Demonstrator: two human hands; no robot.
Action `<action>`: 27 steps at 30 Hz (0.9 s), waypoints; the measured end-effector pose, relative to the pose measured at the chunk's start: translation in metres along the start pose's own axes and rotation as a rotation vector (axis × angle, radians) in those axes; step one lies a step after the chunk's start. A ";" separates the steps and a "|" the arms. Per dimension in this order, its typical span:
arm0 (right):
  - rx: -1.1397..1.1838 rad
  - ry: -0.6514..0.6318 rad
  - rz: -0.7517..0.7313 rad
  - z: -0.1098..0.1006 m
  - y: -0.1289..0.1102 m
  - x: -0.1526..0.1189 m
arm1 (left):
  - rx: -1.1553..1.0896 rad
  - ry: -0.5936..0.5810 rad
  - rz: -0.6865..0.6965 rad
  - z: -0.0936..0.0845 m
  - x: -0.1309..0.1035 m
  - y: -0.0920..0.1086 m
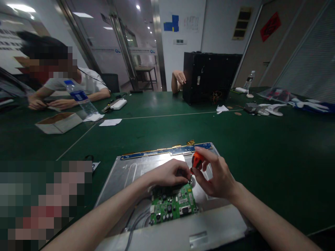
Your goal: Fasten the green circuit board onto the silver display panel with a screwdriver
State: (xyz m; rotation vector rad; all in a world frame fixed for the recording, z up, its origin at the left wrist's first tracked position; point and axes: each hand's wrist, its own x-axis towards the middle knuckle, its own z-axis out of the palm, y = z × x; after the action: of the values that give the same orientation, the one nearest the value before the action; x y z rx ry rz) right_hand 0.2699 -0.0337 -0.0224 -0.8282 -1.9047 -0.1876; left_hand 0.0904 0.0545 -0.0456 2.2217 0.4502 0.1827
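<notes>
A metal panel (125, 174) lies on the green table, with a green circuit board (172, 205) mounted on it and a long blue board strip (146, 154) along its far edge. My right hand (216, 174) grips an orange and black screwdriver (197, 160), its tip pointing down at the board's upper right corner. Beside that tip is my left hand (172, 173), its fingers pinched together; whatever they hold is too small to make out. Grey cables (134, 223) run from the board's left side towards me.
Across the table (146, 132) sits a person at the left, near an open box (59, 123) and a tilted bottle (81, 97). Another person's hand touches a large black case (210, 78). Gloves (270, 109) and a clear bottle (249, 80) are at the right.
</notes>
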 end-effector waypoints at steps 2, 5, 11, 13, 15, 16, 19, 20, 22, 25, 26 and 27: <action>-0.010 0.022 -0.005 0.001 0.000 0.001 | 0.002 0.004 0.006 0.000 0.000 0.000; -0.028 0.037 -0.017 0.002 0.001 0.002 | -0.009 0.015 0.012 -0.001 0.000 0.000; -0.018 0.025 -0.036 0.002 0.002 0.003 | -0.011 0.004 0.007 -0.001 0.000 0.001; -0.010 0.018 -0.022 0.001 0.002 0.002 | -0.013 0.003 0.009 -0.001 0.000 0.002; 0.006 0.004 -0.009 0.000 0.001 0.001 | -0.017 0.005 0.003 -0.001 0.000 0.002; 0.016 -0.004 -0.006 -0.001 0.001 0.001 | -0.020 0.005 -0.001 -0.001 0.000 0.003; 0.029 -0.023 0.000 -0.002 0.000 0.000 | -0.023 0.003 -0.016 -0.001 0.000 0.004; 0.027 -0.023 0.002 -0.002 0.000 -0.001 | -0.022 0.003 -0.020 0.000 0.000 0.005; 0.024 -0.014 0.005 -0.002 -0.001 0.000 | -0.019 0.007 -0.025 0.000 0.000 0.005; 0.030 0.011 -0.006 0.000 0.000 0.001 | -0.022 0.012 -0.021 0.001 0.000 0.004; 0.031 0.017 -0.008 0.001 0.000 0.001 | -0.025 0.016 -0.020 0.001 0.000 0.004; 0.031 0.021 -0.012 0.002 0.000 0.001 | -0.029 0.020 -0.020 0.001 0.000 0.004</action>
State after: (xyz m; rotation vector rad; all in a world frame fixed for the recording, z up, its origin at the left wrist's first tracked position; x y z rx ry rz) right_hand 0.2687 -0.0319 -0.0222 -0.7916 -1.8888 -0.1731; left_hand 0.0914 0.0515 -0.0429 2.1880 0.4775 0.1996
